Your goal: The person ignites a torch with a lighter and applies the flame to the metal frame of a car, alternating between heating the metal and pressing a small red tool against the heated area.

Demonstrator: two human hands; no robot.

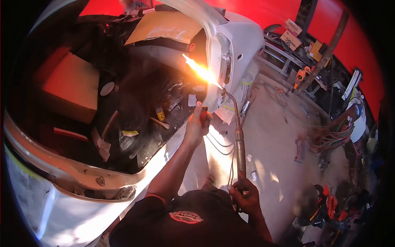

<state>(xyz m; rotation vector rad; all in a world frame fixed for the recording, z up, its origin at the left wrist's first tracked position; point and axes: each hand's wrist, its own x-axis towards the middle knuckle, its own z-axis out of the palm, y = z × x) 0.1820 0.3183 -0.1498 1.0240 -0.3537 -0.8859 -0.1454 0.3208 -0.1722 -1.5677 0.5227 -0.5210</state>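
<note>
A bright yellow-white flame (201, 71) streams up and left from the bent tip of a brass gas torch (239, 142). My right hand (247, 195) is wrapped round the lower end of the torch, close to its valve and hoses. Below the flame, my left hand (195, 126) is closed with the thumb up on a small red lighter (203, 114). Just beyond the torch tip stands the bare pillar of a car body (242, 53).
Inside the car body lie a cardboard box (72, 86), a yellow bottle (160, 113) and scattered debris. A cardboard sheet (166, 26) rests farther forward. Coiled hoses (337, 133), an orange hoist (301, 77) and tools (329, 206) are on the right.
</note>
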